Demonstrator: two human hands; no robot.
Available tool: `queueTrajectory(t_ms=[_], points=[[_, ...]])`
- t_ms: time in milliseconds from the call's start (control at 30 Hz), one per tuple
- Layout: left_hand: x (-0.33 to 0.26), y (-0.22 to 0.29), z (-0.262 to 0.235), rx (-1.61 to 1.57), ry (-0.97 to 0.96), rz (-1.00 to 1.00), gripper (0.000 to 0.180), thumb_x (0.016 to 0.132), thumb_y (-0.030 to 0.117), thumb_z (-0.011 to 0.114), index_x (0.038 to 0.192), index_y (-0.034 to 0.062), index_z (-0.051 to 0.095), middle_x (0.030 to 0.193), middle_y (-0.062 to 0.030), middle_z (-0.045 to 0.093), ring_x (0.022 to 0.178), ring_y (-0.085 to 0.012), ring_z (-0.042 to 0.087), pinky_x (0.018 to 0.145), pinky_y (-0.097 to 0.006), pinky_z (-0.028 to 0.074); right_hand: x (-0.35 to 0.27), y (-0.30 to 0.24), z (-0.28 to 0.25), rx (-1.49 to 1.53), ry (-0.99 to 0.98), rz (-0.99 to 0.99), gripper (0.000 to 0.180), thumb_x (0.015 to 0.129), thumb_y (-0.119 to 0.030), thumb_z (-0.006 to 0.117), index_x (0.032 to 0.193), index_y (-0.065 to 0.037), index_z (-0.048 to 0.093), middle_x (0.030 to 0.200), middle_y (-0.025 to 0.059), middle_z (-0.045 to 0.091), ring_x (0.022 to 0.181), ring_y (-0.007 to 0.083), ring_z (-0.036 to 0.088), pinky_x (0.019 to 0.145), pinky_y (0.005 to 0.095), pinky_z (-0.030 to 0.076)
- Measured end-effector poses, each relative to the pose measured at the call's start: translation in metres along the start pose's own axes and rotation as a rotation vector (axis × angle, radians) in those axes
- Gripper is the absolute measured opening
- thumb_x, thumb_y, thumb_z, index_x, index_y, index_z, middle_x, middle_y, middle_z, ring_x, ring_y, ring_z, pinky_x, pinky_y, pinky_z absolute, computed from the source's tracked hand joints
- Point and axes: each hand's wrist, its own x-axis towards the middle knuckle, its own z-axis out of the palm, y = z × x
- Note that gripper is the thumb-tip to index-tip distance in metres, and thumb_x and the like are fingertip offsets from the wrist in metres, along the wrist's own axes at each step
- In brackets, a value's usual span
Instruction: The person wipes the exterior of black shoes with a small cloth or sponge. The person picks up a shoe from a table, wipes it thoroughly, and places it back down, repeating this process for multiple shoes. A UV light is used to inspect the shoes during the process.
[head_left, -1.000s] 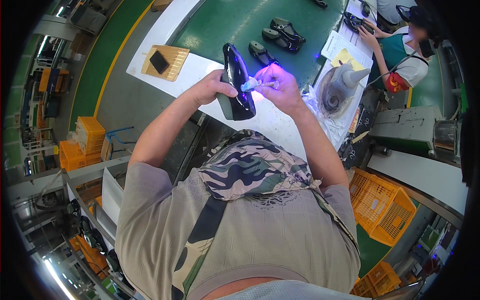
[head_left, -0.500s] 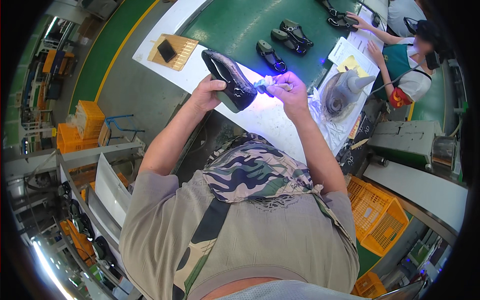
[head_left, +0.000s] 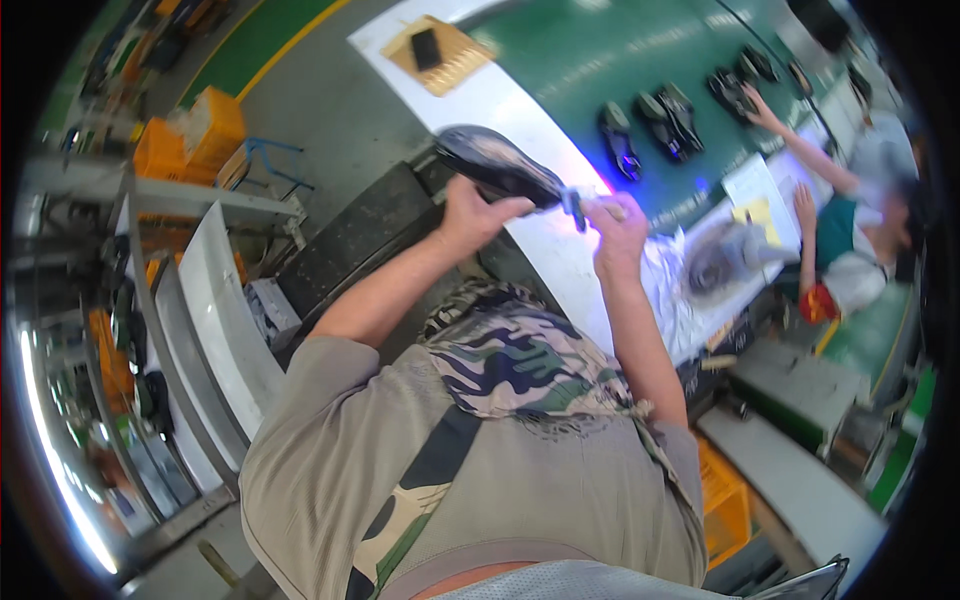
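A glossy black shoe (head_left: 497, 163) is tilted in the air over the near edge of the white table (head_left: 560, 262), toe pointing right. My left hand (head_left: 474, 216) is closed round its near side, thumb stretched toward the toe. A small wad of pale and bluish cloth (head_left: 576, 204) is pinched in my right hand (head_left: 618, 230), right at the shoe's toe. Motion blur hides whether cloth and toe touch. Bluish light falls on the table beside them.
Several black shoes (head_left: 672, 122) stand on the green surface beyond. A phone (head_left: 425, 48) lies on a tan slatted board (head_left: 462, 68). Rightward are a translucent squeeze bottle (head_left: 745, 250) and a co-worker's hand (head_left: 765, 112) at a shoe. Orange crates (head_left: 213, 130) stand at left.
My view has swung, so the table appears shifted right. The shoe has tipped from steep to nearly level. My right hand has turned, with the cloth still at the toe.
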Motion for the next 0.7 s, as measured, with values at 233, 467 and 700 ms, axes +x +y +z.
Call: queueTrajectory(t_ms=[233, 467, 700], points=[[-0.010, -0.006, -0.051, 0.204, 0.028, -0.057, 0.052, 0.068, 0.013, 0.084, 0.113, 0.0011, 0.062, 0.100, -0.0072, 0.067, 0.091, -0.0160, 0.063, 0.084, -0.032, 0.051, 0.012, 0.005, 0.058, -0.114, -0.074, 0.048, 0.021, 0.074, -0.003, 0.076, 0.089, -0.001, 0.061, 0.080, 0.0031, 0.059, 0.068, 0.0122, 0.056, 0.063, 0.0253, 0.046], [-0.029, 0.030, -0.165, 0.241, 0.355, 0.035, 0.064, 0.066, 0.022, 0.085, 0.119, -0.0013, 0.056, 0.108, -0.0109, 0.066, 0.101, -0.0196, 0.062, 0.092, -0.034, 0.047, 0.028, 0.028, 0.105, 0.036, -0.245, 0.073, 0.011, 0.086, -0.002, 0.065, 0.091, -0.001, 0.055, 0.080, 0.0087, 0.060, 0.065, 0.0172, 0.058, 0.058, 0.0311, 0.050], [-0.076, 0.116, -0.299, 0.271, 0.740, 0.105, 0.061, 0.067, 0.017, 0.083, 0.117, -0.0018, 0.054, 0.105, -0.0091, 0.064, 0.101, -0.0183, 0.059, 0.095, -0.033, 0.044, 0.032, 0.087, 0.122, 0.059, -0.308, 0.351, 0.015, 0.086, 0.002, 0.064, 0.093, -0.003, 0.051, 0.080, 0.0108, 0.061, 0.066, 0.0180, 0.059, 0.057, 0.0316, 0.051]])
